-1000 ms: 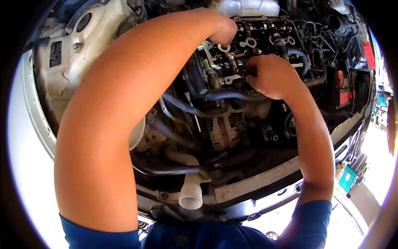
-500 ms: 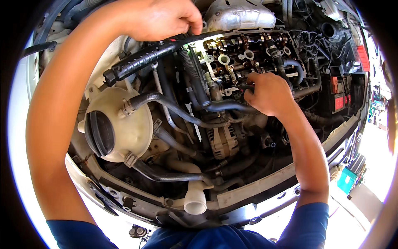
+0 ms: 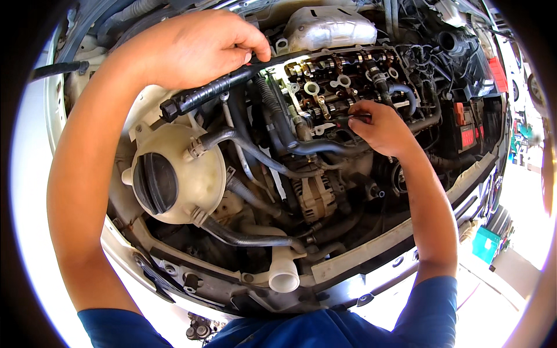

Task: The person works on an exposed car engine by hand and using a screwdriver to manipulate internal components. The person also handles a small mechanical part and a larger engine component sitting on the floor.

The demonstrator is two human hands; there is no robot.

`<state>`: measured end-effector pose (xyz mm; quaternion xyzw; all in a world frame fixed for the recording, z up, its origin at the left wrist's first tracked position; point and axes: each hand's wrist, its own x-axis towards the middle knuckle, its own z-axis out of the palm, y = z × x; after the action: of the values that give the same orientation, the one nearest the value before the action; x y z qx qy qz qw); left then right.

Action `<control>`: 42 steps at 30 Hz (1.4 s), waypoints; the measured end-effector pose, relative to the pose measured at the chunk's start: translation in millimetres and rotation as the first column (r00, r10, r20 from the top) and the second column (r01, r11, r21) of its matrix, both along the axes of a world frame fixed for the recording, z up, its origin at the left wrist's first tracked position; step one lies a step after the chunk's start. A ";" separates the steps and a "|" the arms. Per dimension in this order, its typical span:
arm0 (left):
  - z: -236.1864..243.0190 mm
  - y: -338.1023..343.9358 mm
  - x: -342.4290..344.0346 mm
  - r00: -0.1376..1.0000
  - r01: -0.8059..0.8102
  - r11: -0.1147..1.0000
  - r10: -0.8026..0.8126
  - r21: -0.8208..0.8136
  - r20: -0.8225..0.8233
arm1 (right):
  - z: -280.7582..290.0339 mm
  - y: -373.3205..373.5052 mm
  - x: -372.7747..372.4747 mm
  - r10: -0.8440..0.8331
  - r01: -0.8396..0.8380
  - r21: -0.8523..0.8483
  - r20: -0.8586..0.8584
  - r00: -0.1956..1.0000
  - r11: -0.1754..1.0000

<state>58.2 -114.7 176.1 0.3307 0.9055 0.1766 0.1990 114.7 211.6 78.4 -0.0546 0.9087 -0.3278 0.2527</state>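
In the head view, my left hand (image 3: 223,49) has curled fingers gripping a long black bar (image 3: 203,93), which has a bright glow near its upper right end. My right hand (image 3: 377,129) is closed on a small dark tool (image 3: 354,118) with a reddish part, low over the open cylinder head (image 3: 336,75) with its exposed camshafts and pale ring-like seats. A black hose (image 3: 319,148) runs just below that hand. The tool's tip is too small to make out.
A cream coolant tank (image 3: 191,174) sits at left. A silver heat shield (image 3: 328,29) lies behind the engine. The battery (image 3: 467,127) is at right, the alternator (image 3: 316,200) below the head, a white funnel-shaped neck (image 3: 283,277) at the front rail (image 3: 348,264).
My left hand moved back from over the cylinder head toward the left and then slightly down, uncovering the tank and bar. My right hand stays at the head's near edge, shifting slightly.
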 end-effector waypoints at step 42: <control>-9.2 81.1 -16.2 0.978 0.152 0.988 -0.146 -0.026 0.151 | 12.2 24.6 -6.0 0.261 -0.217 0.305 -0.112 0.959 0.927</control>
<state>41.9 -33.5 166.9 0.3797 0.8639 0.1684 0.2849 108.7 236.1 90.6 -0.1519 0.9498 -0.1530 0.2269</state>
